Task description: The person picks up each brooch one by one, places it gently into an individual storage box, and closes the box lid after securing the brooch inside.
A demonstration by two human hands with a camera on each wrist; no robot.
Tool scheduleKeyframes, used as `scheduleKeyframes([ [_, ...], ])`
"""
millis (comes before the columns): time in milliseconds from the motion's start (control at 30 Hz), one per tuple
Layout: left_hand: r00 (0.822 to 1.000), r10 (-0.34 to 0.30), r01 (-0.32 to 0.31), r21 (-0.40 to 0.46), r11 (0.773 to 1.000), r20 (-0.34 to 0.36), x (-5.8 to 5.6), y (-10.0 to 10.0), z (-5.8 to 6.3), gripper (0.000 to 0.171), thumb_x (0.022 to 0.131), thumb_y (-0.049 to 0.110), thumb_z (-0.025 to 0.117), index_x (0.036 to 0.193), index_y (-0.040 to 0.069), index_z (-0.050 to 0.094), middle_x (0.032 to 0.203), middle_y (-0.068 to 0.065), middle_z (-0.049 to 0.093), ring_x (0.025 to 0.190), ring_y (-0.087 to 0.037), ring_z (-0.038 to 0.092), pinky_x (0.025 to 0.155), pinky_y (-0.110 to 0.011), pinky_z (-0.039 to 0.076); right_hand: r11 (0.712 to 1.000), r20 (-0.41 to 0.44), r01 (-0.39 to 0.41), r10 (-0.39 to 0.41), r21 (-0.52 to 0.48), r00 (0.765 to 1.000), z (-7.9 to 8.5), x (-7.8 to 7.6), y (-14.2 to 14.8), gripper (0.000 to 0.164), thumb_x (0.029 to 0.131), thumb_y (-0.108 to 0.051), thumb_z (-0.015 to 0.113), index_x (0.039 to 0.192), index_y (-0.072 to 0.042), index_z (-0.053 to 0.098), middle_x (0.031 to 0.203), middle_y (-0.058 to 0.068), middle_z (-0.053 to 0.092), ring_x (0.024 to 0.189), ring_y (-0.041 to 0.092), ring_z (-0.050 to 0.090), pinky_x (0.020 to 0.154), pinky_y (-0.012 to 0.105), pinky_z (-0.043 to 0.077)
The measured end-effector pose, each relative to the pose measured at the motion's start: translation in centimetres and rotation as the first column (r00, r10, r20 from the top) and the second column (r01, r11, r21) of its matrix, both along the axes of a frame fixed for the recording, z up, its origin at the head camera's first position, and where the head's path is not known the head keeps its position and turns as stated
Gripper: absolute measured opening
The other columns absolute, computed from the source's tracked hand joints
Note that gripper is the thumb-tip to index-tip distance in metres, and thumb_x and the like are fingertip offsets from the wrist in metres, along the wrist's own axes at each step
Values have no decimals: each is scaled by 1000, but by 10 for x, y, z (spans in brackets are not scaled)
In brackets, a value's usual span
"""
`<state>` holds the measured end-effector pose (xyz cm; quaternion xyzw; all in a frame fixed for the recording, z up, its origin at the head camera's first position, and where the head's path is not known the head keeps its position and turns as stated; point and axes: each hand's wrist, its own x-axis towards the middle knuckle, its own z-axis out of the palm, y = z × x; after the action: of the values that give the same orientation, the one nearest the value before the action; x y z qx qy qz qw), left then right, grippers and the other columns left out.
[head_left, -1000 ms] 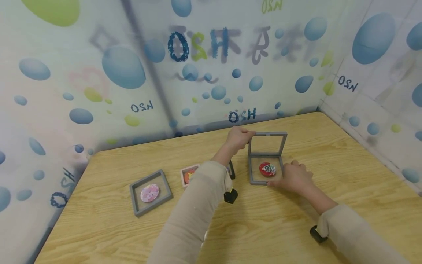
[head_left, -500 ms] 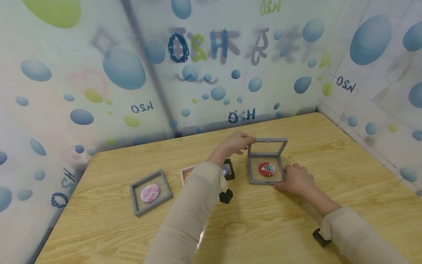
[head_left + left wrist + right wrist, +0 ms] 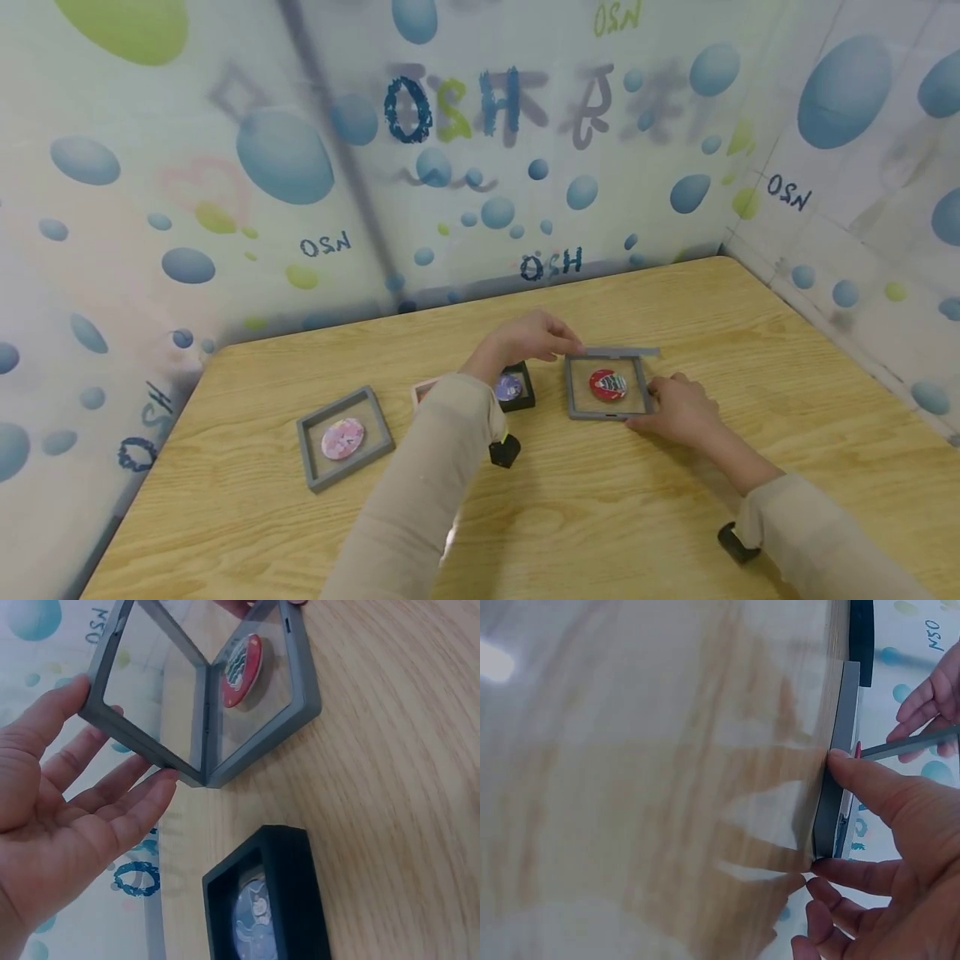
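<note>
A grey hinged display case (image 3: 573,390) with clear film panes lies on the table, a red round badge with a tree picture (image 3: 607,385) in its base. My left hand (image 3: 528,335) pinches the left edge of the raised lid (image 3: 139,742), thumb on the outer rim and fingers along the hinge side. In the head view that lid shows almost edge-on; the left wrist view shows it standing at an angle to the base. My right hand (image 3: 684,408) holds the base at its right side, thumb (image 3: 849,761) and fingers on the frame.
Left of this case stands a small black case (image 3: 529,387) with a purple badge. A pink-framed case (image 3: 422,390) is mostly hidden by my left sleeve. Farther left lies another grey case (image 3: 348,477) with a pink oval badge (image 3: 342,438). A patterned wall sheet (image 3: 405,200) rises behind the table.
My left hand has swung the lid down from upright towards the base, coming forward with it. My right hand stays at the base, its thumb now off the front of the frame, nearer the right corner.
</note>
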<state>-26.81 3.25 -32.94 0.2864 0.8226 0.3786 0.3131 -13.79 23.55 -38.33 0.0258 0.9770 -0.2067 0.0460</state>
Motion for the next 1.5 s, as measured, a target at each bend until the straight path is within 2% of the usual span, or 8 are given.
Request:
scheduleKeyframes([
  [167,990,-77,71,-48,996,-120,6,3,-10,9,82,20,68,82,12,70,89,6,65,88,-6,55,78,-22,45,1000,-12,12,-12,4,1000,1,2,2,65,69,-42,74,105,10,58,91,22,53,82,42,51,59,52,42],
  [300,970,-117,103,-75,992,-214,14,8,-19,7,80,10,68,74,7,70,81,3,64,77,-7,54,67,-18,45,1000,-10,30,-30,3,999,-3,2,3,62,70,-40,73,104,9,57,85,16,51,77,35,50,55,45,40],
  [400,948,-127,88,-144,986,-291,20,12,-24,7,78,9,71,70,8,69,76,4,61,70,-7,50,60,-18,43,999,-12,33,-33,1,999,-6,1,4,60,70,-38,74,106,7,56,85,15,51,78,35,49,55,44,39],
  [500,940,-127,65,-199,978,-317,24,16,-28,6,75,9,73,72,9,68,75,5,59,68,-8,48,57,-17,41,999,-17,33,-33,-1,999,-7,0,5,58,70,-37,74,105,6,58,88,17,53,82,39,50,57,47,40],
  [700,929,-114,36,-221,975,-352,25,22,-34,18,73,12,76,88,7,68,79,1,58,69,-11,47,57,-18,41,1000,-17,31,-31,-3,999,-7,0,4,58,70,-38,74,105,6,58,89,18,53,82,39,50,57,48,40],
  [867,915,-107,2,-261,965,-389,25,26,-35,46,73,19,76,115,10,60,115,-7,52,102,-16,47,80,-23,43,1000,-19,25,-25,0,1000,-5,0,4,58,71,-38,74,105,6,58,86,16,52,79,37,50,56,45,40],
  [1033,918,-94,-20,-282,959,-384,25,28,-36,69,72,23,77,132,12,46,128,-9,44,117,-19,41,94,-26,38,1000,-22,22,-22,1,1000,-5,-1,2,57,71,-37,74,105,6,58,87,16,52,79,37,50,55,45,40],
  [1500,937,-61,-42,-283,958,-344,23,28,-39,75,71,28,78,136,16,42,140,-11,33,125,-23,36,99,-32,36,1000,-20,17,-17,-6,1000,-4,-1,1,56,71,-36,74,104,6,59,88,17,52,79,36,50,55,44,40],
])
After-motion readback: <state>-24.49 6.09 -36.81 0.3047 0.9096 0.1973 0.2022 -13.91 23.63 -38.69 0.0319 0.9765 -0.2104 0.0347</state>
